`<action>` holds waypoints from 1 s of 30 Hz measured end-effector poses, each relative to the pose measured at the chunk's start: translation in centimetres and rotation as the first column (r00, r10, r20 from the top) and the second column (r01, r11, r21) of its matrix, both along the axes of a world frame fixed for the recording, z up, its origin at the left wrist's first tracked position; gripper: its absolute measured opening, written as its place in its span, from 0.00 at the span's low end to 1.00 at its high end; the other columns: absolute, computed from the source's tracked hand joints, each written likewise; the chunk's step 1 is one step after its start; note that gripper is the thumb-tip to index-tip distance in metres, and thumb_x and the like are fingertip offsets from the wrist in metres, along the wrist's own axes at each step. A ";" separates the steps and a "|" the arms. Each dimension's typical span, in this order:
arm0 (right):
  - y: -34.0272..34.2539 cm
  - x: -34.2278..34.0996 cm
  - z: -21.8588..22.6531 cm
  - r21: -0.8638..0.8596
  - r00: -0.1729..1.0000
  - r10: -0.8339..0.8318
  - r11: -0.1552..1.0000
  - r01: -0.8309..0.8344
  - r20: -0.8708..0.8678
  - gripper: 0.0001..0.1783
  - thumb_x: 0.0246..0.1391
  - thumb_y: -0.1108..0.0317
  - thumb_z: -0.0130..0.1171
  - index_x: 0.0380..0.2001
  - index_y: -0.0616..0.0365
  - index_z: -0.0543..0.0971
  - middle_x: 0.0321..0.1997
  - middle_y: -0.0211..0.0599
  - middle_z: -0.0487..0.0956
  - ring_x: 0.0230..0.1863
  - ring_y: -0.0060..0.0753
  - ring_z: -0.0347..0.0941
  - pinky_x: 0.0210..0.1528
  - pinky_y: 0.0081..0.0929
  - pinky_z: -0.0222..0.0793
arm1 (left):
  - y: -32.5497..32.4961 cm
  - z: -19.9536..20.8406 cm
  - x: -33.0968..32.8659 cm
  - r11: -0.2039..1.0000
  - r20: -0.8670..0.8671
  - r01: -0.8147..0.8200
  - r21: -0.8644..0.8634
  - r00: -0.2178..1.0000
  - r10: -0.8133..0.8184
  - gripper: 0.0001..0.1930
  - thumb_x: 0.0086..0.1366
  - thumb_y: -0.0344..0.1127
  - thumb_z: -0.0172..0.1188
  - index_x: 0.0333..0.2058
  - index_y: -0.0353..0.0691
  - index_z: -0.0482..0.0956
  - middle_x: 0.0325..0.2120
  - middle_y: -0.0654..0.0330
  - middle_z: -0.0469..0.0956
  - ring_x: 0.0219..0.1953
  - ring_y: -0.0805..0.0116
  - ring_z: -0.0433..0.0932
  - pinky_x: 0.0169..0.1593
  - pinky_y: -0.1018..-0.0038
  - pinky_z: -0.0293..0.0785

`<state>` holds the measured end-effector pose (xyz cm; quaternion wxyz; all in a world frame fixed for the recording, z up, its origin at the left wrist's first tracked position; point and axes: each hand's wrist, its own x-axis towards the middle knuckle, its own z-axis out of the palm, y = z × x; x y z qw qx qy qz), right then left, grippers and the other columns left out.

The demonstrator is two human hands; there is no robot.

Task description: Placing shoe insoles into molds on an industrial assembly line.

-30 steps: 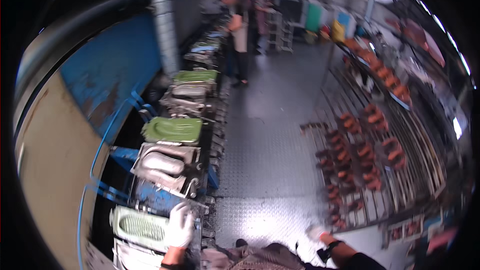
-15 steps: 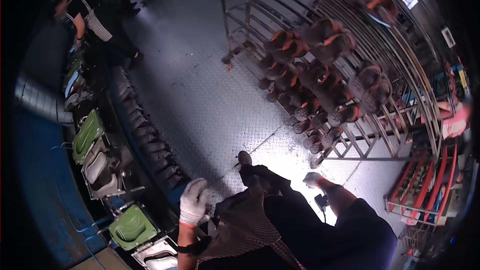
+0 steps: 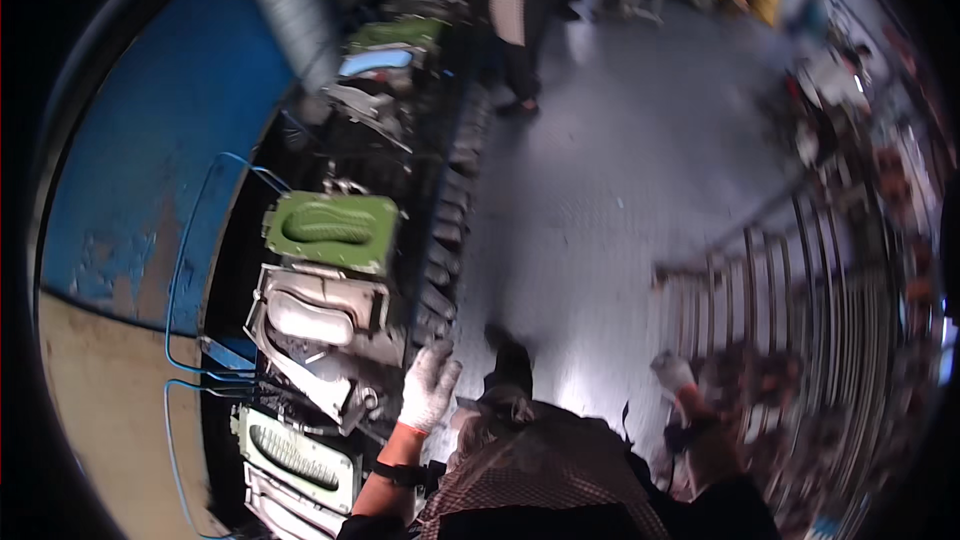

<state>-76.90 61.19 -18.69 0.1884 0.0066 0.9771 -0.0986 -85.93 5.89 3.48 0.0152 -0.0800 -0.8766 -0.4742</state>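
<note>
My left hand [image 3: 430, 387], in a white glove, hovers beside the row of shoe-sole moulds with its fingers stretched out and nothing in them. Nearest to it is a silver mould half [image 3: 310, 318] with a raised, shiny sole shape. Behind that stands a green mould plate [image 3: 335, 230] with a sole-shaped hollow. A paler mould plate [image 3: 295, 455] sits closer to me, left of my forearm. My right hand [image 3: 672, 372], gloved too, hangs out to the right near the metal rack; its fingers are too blurred to make out.
Dark shoe lasts [image 3: 440, 265] line the machine's edge. On the right a metal rack [image 3: 760, 290] carries several blurred brown shoes. A co-worker in an apron [image 3: 510, 10] stands at the far end of the machine. Blue hoses [image 3: 178, 270] loop at the left. Patterned metal floor [image 3: 590, 210] runs between.
My view has swung left, bringing the moulds toward the middle and the rack toward the right edge. My left hand is now closer to the moulds.
</note>
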 end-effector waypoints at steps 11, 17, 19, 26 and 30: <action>-15.6 -52.8 16.9 -0.246 0.994 0.107 0.964 -0.101 0.012 0.20 0.64 0.52 0.57 0.49 0.56 0.81 0.51 0.53 0.84 0.55 0.61 0.79 0.56 0.49 0.76 | 1.6 4.4 -34.8 0.938 -0.286 -0.347 -0.025 0.901 0.326 0.27 0.69 0.40 0.64 0.62 0.33 0.72 0.63 0.41 0.71 0.63 0.40 0.72 0.66 0.56 0.71; -36.7 -82.8 20.9 -0.124 0.750 0.550 0.770 -0.625 -0.367 0.24 0.64 0.52 0.57 0.56 0.58 0.76 0.51 0.57 0.81 0.51 0.61 0.80 0.53 0.53 0.77 | -0.6 1.3 -52.3 0.736 -0.347 -0.674 -0.053 0.704 0.619 0.30 0.66 0.37 0.66 0.63 0.31 0.70 0.63 0.37 0.70 0.65 0.40 0.71 0.68 0.56 0.68; -45.1 -88.8 22.5 -0.013 0.603 0.635 0.683 -0.730 -0.482 0.25 0.64 0.52 0.58 0.55 0.59 0.74 0.49 0.54 0.80 0.50 0.59 0.81 0.51 0.52 0.79 | -1.2 -0.3 -56.5 0.651 -0.379 -0.757 -0.055 0.619 0.688 0.30 0.65 0.37 0.67 0.63 0.31 0.71 0.63 0.37 0.70 0.65 0.39 0.71 0.68 0.56 0.68; -62.9 -102.5 20.8 0.499 0.055 0.926 0.250 -0.830 -0.372 0.16 0.62 0.59 0.58 0.48 0.56 0.78 0.43 0.44 0.82 0.40 0.48 0.85 0.44 0.43 0.81 | -1.3 -5.2 -65.9 0.255 -0.194 -0.966 0.029 0.245 0.950 0.33 0.67 0.41 0.65 0.64 0.29 0.68 0.63 0.34 0.69 0.66 0.36 0.69 0.69 0.55 0.67; -64.2 -104.9 19.1 0.235 -0.019 0.946 0.061 -0.970 -0.324 0.14 0.61 0.63 0.54 0.45 0.59 0.80 0.38 0.51 0.85 0.38 0.54 0.86 0.42 0.49 0.81 | -2.4 -5.8 -67.0 0.056 0.214 -0.996 0.068 0.069 0.974 0.32 0.68 0.44 0.62 0.65 0.31 0.69 0.59 0.39 0.77 0.62 0.43 0.76 0.66 0.60 0.71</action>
